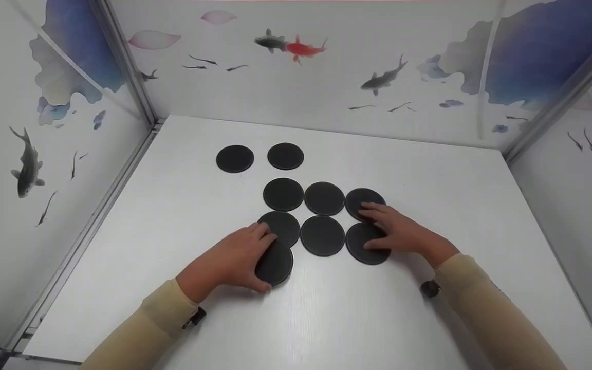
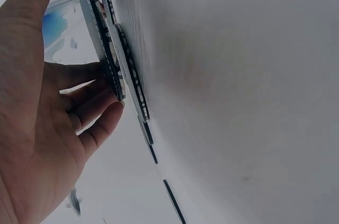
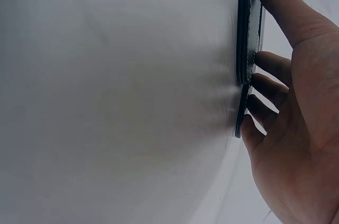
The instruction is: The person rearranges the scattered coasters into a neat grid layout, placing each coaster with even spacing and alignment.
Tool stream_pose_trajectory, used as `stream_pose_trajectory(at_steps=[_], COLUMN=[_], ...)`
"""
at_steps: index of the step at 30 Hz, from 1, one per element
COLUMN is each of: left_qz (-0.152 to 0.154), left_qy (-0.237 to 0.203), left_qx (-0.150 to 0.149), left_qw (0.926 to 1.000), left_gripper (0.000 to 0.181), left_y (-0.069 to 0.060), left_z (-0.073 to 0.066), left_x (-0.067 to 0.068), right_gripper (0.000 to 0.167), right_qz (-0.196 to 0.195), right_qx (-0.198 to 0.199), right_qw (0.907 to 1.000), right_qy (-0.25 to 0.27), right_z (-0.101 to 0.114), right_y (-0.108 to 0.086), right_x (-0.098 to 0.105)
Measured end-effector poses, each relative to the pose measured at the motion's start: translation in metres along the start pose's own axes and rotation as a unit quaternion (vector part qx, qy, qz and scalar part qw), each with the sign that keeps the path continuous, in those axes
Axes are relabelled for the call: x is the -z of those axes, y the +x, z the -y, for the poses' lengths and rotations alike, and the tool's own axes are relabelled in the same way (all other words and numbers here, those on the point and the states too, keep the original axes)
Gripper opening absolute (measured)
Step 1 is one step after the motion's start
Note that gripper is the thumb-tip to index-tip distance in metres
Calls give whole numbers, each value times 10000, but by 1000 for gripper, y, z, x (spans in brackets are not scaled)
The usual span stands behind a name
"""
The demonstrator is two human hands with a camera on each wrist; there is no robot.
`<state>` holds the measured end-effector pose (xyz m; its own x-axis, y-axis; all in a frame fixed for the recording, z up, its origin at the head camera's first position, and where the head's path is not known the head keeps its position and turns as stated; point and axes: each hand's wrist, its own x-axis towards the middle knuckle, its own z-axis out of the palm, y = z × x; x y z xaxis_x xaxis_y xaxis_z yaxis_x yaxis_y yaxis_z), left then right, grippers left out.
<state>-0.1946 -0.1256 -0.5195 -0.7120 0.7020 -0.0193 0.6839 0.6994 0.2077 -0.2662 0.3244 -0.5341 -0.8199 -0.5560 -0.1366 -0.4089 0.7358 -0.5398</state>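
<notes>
My left hand (image 1: 232,257) pinches a round black coaster (image 1: 277,264) by its edge, between thumb and fingers. In the left wrist view the held coaster (image 2: 95,28) is tilted, just above another coaster (image 2: 130,70). From the head view it overlaps the near-left coaster (image 1: 280,226) of a two-row group. My right hand (image 1: 404,231) rests at the group's right end. Its fingers touch the far-right coaster (image 1: 363,198) and its thumb lies on the near-right coaster (image 1: 360,244). The right wrist view shows layered edges on the coaster (image 3: 243,33) by the thumb.
Between the hands lie two middle coasters, one far (image 1: 325,198) and one near (image 1: 322,236). A far-left coaster (image 1: 283,194) adjoins them. Two separate coasters (image 1: 235,158) lie farther back on the white table (image 1: 198,195). Fish-patterned panels (image 1: 316,87) enclose three sides.
</notes>
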Motion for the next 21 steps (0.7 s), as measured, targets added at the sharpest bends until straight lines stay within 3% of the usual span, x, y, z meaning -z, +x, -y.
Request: stream_pose_trajectory(at_steps=[21], left_qz=[134], left_qy=[173], left_qx=[-174], left_qw=[9996], left_gripper=[104], left_y=[-8], left_z=[-19], left_x=[-5], right_gripper=[92], right_qz=[-31], right_qx=[11], right_qw=[10000], right_qy=[-28], right_z=[-2], right_y=[0], right_x=[-1])
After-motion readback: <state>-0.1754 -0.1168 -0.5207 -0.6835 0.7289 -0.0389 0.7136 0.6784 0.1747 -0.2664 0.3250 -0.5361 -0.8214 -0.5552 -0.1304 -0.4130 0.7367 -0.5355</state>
